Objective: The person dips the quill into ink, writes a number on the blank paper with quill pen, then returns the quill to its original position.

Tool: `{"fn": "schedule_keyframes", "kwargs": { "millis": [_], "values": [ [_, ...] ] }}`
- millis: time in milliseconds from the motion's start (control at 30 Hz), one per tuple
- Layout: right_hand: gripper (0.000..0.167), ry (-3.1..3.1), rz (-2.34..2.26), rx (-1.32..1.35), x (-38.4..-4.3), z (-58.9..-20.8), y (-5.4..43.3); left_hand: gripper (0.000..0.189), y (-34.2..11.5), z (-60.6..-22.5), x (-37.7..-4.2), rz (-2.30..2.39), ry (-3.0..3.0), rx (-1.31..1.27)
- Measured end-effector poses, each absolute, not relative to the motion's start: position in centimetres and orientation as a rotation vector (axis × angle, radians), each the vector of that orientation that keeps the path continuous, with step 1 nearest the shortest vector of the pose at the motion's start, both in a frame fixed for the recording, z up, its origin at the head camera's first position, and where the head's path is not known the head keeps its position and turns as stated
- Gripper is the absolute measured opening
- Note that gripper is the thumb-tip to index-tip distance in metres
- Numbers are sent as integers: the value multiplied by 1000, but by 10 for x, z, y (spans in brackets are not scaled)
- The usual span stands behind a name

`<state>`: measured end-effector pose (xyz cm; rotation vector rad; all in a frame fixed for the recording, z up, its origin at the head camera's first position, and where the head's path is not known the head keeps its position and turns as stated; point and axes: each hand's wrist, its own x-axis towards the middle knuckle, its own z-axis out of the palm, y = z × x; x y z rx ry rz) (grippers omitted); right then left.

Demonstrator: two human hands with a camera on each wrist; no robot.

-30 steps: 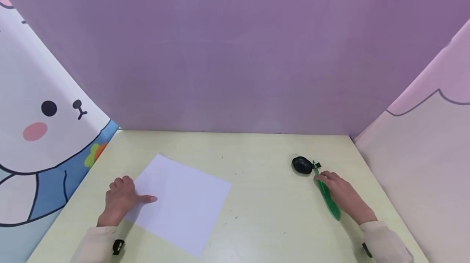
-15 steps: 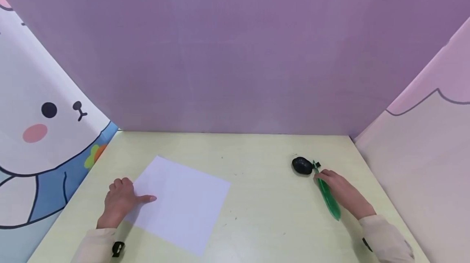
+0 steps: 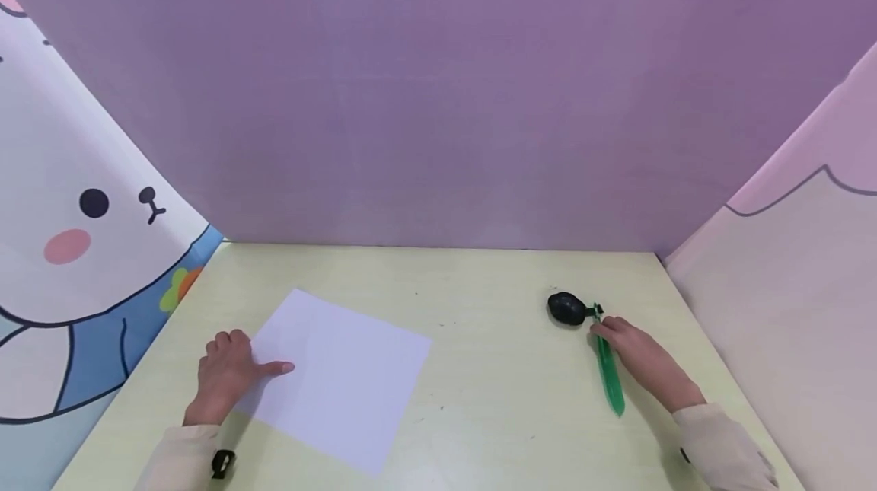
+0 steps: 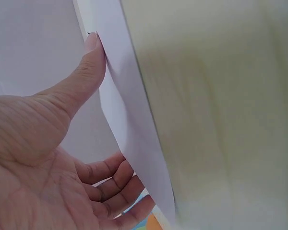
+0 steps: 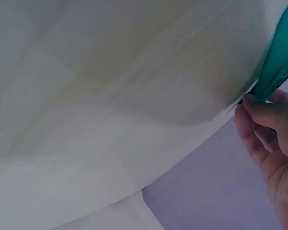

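Observation:
In the head view my left hand (image 3: 224, 375) lies at the left edge of a white paper sheet (image 3: 349, 381), its thumb stretched out onto the sheet. The left wrist view shows the thumb (image 4: 89, 67) touching the paper (image 4: 127, 105), with the other fingers loosely bent near its edge. At the right, my right hand (image 3: 640, 354) pinches a long, narrow green plastic piece (image 3: 610, 377) near its far end. A black egg-shaped bulb (image 3: 566, 309) with a short neck lies against that far end; whether they are joined I cannot tell. The right wrist view has the green piece (image 5: 278, 52) between thumb and fingers.
A pale tabletop (image 3: 493, 384) with small dark marks lies between the hands. Behind it rises a purple panel (image 3: 438, 110). Printed side panels stand at the left (image 3: 110, 263) and right (image 3: 788, 308).
The green piece has turned in the right hand; its near end has swung left and its far end a little right. The left hand and paper have stayed put.

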<state>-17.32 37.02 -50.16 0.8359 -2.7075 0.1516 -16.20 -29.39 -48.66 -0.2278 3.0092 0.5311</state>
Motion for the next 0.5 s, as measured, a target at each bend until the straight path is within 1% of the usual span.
{"fn": "schedule_keyframes", "kwargs": {
  "millis": [200,500],
  "values": [
    [51,-2648,117,850,-172,-506,374,98,-294,-489,-160,478,3010,-234],
    [54,-2531,80,888,-170,-514,380,96,-292,-490,-161,461,3029,-238]
  ]
}}
